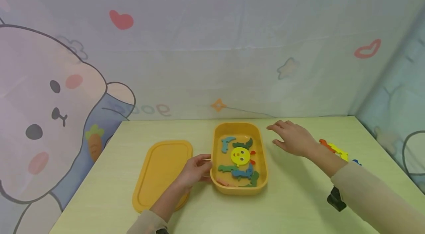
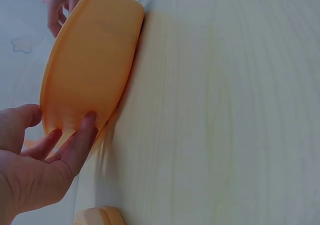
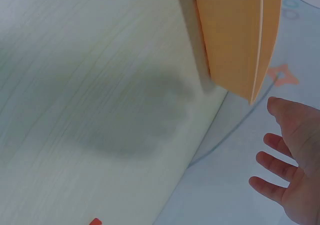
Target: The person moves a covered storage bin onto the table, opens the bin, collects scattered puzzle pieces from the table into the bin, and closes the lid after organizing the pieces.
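A yellow-orange rounded box (image 1: 264, 167) stands at the middle of the table, holding several flat animal-shaped pieces in green, blue and pink. Among them lies a yellow smiling face piece (image 1: 240, 156) with red feelers. My left hand (image 1: 194, 169) touches the box's left outer wall; the left wrist view has its fingertips against the wall and the thumb by the rim. To the box's right, my right hand (image 1: 293, 138) hovers over the table, fingers loosely extended and holding nothing, as the right wrist view also shows.
The matching orange lid (image 1: 162, 171) lies flat left of the box, partly under my left forearm in view. Beyond my right forearm are red (image 1: 327, 145), yellow (image 1: 339, 151) and blue (image 1: 356, 162) pieces, partly hidden. A printed curtain (image 1: 199, 60) hangs behind the table.
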Demonstrator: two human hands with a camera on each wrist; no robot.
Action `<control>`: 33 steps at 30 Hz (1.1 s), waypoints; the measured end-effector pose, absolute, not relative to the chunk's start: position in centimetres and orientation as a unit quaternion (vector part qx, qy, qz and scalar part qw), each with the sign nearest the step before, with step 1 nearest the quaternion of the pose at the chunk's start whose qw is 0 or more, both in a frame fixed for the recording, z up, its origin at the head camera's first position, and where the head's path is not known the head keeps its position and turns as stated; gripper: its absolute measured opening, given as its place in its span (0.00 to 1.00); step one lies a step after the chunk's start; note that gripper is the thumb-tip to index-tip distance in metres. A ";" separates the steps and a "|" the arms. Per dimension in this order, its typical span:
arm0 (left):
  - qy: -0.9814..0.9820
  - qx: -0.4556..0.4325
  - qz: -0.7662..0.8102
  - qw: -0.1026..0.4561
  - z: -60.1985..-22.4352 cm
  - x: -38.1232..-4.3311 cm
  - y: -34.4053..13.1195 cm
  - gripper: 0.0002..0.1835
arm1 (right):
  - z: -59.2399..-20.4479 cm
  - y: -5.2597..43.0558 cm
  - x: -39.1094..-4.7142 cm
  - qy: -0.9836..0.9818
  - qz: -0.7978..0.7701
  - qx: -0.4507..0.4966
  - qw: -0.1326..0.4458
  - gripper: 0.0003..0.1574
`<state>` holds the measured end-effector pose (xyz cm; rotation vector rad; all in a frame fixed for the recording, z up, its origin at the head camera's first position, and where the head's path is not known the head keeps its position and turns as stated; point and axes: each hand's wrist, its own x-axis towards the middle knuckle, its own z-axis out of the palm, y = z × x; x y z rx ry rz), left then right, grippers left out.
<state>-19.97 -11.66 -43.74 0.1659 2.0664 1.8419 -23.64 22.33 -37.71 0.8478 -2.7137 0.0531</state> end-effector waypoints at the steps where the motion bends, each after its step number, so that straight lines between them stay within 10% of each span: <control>1: 0.732 0.061 0.653 0.182 -43.7 -20.0 -11.7 0.25 | -37.7 22.6 -23.7 -0.945 0.019 0.291 0.147 0.28; 33: 0.735 0.062 0.651 0.181 -43.7 -19.9 -11.7 0.25 | -40.3 30.5 -23.9 -0.990 0.020 0.128 0.052 0.32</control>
